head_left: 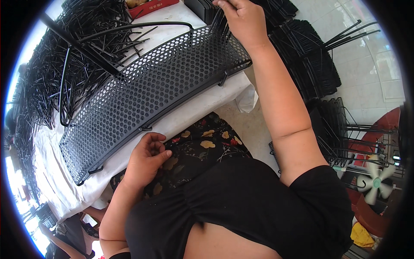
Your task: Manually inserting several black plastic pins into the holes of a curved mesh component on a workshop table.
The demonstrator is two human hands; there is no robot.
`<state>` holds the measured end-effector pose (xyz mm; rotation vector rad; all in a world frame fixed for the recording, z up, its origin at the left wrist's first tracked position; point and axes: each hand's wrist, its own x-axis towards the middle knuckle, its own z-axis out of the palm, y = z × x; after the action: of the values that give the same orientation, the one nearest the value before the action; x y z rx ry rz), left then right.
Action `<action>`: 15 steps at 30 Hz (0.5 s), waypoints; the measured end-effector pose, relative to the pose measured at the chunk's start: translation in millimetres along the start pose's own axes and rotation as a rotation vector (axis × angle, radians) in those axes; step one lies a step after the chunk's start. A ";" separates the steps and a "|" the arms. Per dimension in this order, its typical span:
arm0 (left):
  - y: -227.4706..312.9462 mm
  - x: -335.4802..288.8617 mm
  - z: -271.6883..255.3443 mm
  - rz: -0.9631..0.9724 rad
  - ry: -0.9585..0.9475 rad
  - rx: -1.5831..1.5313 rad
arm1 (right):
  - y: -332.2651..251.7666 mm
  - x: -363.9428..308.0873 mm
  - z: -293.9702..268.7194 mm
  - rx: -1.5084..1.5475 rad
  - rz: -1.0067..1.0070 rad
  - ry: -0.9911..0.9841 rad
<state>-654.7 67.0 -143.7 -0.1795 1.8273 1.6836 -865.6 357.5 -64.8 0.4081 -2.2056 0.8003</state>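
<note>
While a white cloth covers the tabletop [202, 101], its near edge runs diagonally in front of the person's lap, and pale floor tiles [366, 73] show beyond the right edge. Long black perforated metal panel [151, 95] lies diagonally across the tabletop, one end at the near left edge, the other at the far right corner, small clips along its near rim. Right hand [246, 19] is at the panel's far right end, fingers curled and pinched on thin black rods [220, 21] standing at the panel edge; exact grip partly hidden by the hand's back. Left hand [146, 157] sits just off the near edge of the tabletop, below the panel's middle, fingers loosely curled with the thumb against the fingertips; cannot tell if it holds anything small. Big pile of loose black rods [64, 64] covers the far left of the tabletop, touching the panel's far side, one thicker black bar lying over it. Red tray [151, 6] at the far edge. Off the right edge, stacks of black wire racks [315, 60] on the floor, more wire frames [340, 129] lower, a small white fan [375, 183] near them.
</note>
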 end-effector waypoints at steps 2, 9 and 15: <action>4.3 0.4 1.6 -0.034 0.012 -0.008 | 5.6 1.4 2.8 0.011 -0.005 -0.011; 8.8 0.6 -0.9 -0.058 -0.016 0.036 | 28.5 0.1 15.0 -0.095 -0.178 -0.100; 53.4 -31.7 -69.4 0.310 -0.432 0.120 | -6.6 -52.2 31.8 0.003 -0.215 -0.191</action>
<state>-681.5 1.3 -83.3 0.5057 1.6733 1.6462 -844.1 333.9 -117.4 0.7366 -2.2859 0.6714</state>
